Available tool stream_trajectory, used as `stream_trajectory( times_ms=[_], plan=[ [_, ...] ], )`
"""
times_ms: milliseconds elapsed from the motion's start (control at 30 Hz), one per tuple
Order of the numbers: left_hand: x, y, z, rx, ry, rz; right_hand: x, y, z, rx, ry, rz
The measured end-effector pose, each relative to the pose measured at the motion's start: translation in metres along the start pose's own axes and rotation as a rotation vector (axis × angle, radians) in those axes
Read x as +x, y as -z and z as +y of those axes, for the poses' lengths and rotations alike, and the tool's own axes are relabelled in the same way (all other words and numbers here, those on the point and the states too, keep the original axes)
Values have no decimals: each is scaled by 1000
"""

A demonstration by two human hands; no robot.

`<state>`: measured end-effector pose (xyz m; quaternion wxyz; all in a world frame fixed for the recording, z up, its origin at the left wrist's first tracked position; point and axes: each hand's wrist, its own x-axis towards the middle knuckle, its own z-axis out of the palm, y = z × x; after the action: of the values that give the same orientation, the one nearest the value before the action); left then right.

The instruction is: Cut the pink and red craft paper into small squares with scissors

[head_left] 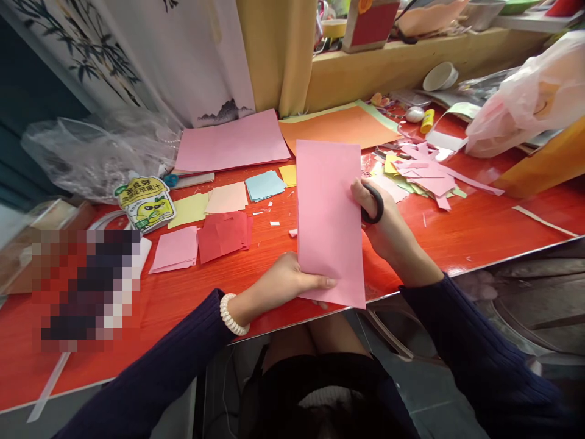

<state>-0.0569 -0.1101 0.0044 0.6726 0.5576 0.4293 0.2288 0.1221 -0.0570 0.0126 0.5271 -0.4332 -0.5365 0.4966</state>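
Observation:
A long pink sheet of paper (328, 213) is held up over the front edge of the table. My left hand (289, 279) grips its lower part, thumb on the front and fingers behind. Around the black handle of the scissors (377, 206) my right hand (388, 228) is closed, its thumb against the sheet's right edge. The blades are hidden, apparently behind the paper. Left of the sheet lie small stacks of cut paper: pink (174, 249), red (223, 236), light green (187, 209), peach (227, 197), blue (265, 185) and yellow (288, 175).
Large pink (233, 143) and orange sheets (338, 129) lie at the back of the red table (274, 238). Paper scraps (429, 174) are heaped on the right, near a pinkish plastic bag (525, 100). A snack pouch (145, 204) and clear plastic (105, 152) occupy the left.

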Motion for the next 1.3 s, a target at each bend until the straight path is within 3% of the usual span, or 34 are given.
stream_trajectory(
  times_ms=[300, 400, 567, 700, 867, 967, 1067, 1233, 1300],
  plan=[
    [-8, 10, 16, -156, -70, 26, 9, 9, 11, 18, -63, -20],
    [-13, 24, 24, -261, -145, 34, 12, 10, 12, 7, -102, -13],
    [-18, 55, 23, -308, -260, 129, 7, 11, 15, -129, -49, 66],
    [-22, 71, 22, -311, -353, 190, -16, 3, 8, -463, 24, -142],
    [-26, 79, 21, -352, -473, 273, -52, -24, -5, -959, 151, -389],
    [-22, 81, 14, -358, -459, 282, -63, -37, -1, -1111, 345, -447],
    [-17, 77, 8, -351, -389, 279, -68, -41, 6, -1113, 462, -450],
    [-15, 68, 6, -331, -298, 223, -56, -31, 17, -1032, 416, -321],
    [-15, 66, 6, -322, -276, 210, -45, -27, 21, -1057, 386, -327]
  ],
)
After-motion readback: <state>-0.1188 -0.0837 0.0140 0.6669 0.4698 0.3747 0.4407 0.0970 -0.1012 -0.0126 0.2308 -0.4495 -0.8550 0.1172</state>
